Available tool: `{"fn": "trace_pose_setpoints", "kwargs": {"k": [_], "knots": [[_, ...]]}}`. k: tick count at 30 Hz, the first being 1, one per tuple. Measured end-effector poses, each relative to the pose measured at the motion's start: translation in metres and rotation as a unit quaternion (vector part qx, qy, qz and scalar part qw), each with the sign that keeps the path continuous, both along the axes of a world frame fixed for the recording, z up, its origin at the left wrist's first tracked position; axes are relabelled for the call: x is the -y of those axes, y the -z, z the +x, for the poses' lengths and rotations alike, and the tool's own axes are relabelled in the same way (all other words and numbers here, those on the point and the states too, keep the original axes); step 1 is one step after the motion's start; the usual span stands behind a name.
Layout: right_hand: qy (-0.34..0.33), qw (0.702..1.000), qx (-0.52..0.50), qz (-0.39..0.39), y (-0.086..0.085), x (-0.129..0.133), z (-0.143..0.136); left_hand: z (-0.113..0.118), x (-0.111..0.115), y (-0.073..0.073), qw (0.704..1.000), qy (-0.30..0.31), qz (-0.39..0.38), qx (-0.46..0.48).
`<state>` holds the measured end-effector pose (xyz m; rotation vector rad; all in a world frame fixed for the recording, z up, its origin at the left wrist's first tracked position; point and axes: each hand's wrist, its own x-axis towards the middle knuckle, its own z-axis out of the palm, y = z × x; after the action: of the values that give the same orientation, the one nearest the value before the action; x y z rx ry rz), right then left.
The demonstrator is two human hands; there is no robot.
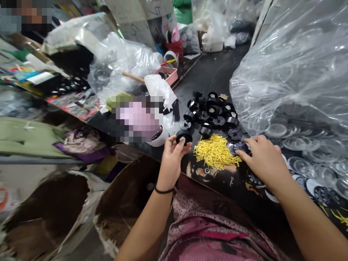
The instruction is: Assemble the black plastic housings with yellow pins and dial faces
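Observation:
Near the table's front edge, my left hand [174, 151] is closed on a round black part [184, 139], its thumb over the middle. My right hand [262, 157] has its thumb and fingers at a dark printed disc [240, 146], just right of a heap of short yellow pieces [216, 151]. Behind the heap lies a cluster of black round parts [212, 110], some with pale pieces at their centres. A small ring-shaped piece [207, 170] rests in front of the yellow heap.
Clear round discs [301, 143] and a large plastic bag [285, 69] fill the right side. A white container [160, 137] stands left of my left hand, with a pink tray [171, 77] farther back. Large open sacks [89, 195] are below left. Part of a person shows at upper left.

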<state>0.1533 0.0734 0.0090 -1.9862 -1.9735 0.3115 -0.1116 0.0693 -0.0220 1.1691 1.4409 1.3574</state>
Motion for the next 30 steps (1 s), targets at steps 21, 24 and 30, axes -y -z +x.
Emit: {"fn": "trace_pose_setpoints", "kwargs": {"k": [21,24,30], "knots": [[-0.018,0.955,-0.296,0.001,-0.025,0.061,-0.039,0.079,0.076,-0.026,0.867,0.140,-0.205,0.432],[-0.018,0.961,-0.277,0.016,-0.029,0.064,-0.046,0.083,0.078,-0.023,0.892,0.149,-0.191,0.383],[-0.028,0.944,-0.308,-0.114,-0.028,0.059,-0.033,0.078,0.076,-0.023,0.923,0.193,-0.161,0.291]]}}
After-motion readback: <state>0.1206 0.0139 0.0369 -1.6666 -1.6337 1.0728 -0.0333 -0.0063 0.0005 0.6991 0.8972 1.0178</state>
